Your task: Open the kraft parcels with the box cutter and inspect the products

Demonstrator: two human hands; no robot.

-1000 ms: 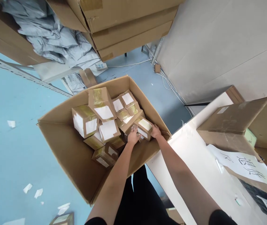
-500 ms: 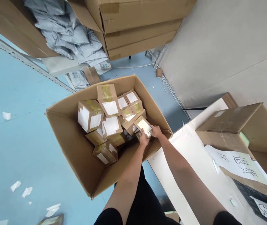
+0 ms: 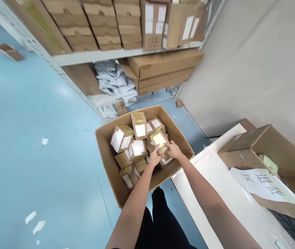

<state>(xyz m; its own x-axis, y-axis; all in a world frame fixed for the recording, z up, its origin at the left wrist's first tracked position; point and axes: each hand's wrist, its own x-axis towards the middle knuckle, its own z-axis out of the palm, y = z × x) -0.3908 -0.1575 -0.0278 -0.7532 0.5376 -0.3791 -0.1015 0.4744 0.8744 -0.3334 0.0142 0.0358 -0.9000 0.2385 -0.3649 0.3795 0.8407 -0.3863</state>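
Note:
My left hand [image 3: 155,156] and my right hand [image 3: 173,150] grip a small cardboard box [image 3: 159,139] from its near corner and right side. It has a white label on top and yellowish tape along its near edge. This box is over a large open carton [image 3: 109,169] that holds several other small taped boxes with white labels. Among them are a box standing high at the back [image 3: 139,125], a box at the left [image 3: 121,138] and a box in the middle [image 3: 138,148]. My fingers partly cover the held box's lower edge.
A metal shelf [image 3: 90,57] with cardboard boxes and grey mailing bags [image 3: 117,81] stands ahead. At right, a white table [image 3: 204,173] carries an open carton [image 3: 237,147] with a handwritten paper sign [image 3: 266,185]. Paper scraps [image 3: 38,226] lie on the blue floor.
The view has tilted up, bringing the shelf's upper row into sight. Both hands have lifted the small box slightly, uncovering another labelled box below it.

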